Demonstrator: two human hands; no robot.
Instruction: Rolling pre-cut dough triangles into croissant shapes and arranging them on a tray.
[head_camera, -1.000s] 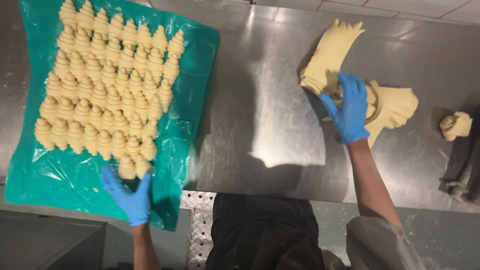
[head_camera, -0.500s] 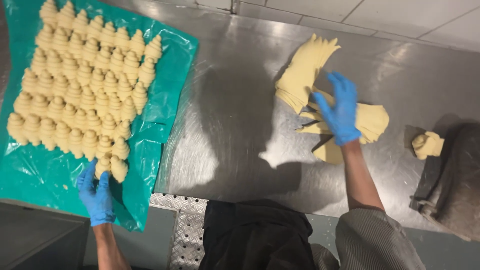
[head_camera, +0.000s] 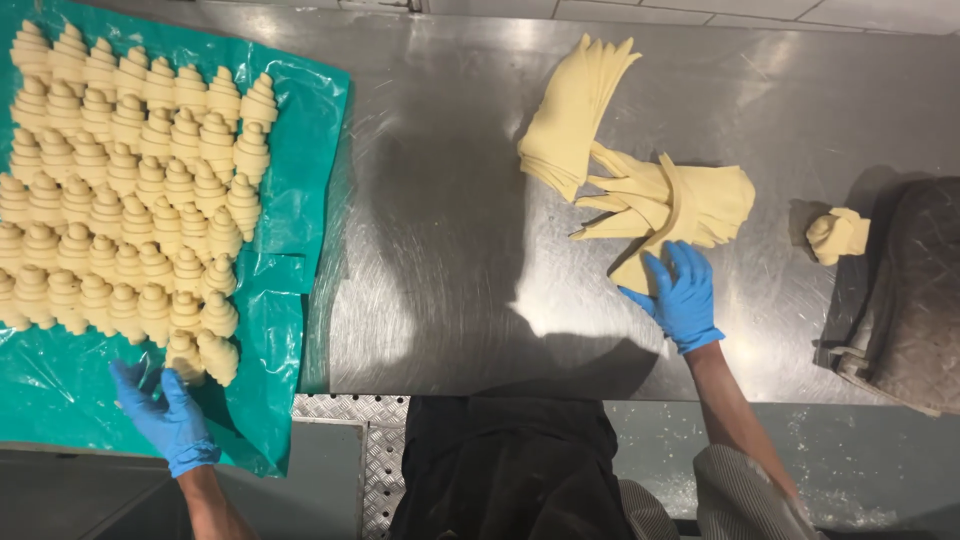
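Right hand (head_camera: 680, 295) flat, fingers spread, pressing cut dough triangles (head_camera: 640, 185) mid steel tabletop (head_camera: 450, 200). Left hand (head_camera: 165, 410) open on green plastic sheet (head_camera: 290, 290) at near-left edge, beside shaped croissants (head_camera: 125, 190). Bare steel between them.

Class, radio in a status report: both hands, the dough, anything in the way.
Left hand flat on green plastic sheet, beside shaped croissants. Right hand open on cut dough pile. Small dough scrap lies apart, right. Nothing blocking.
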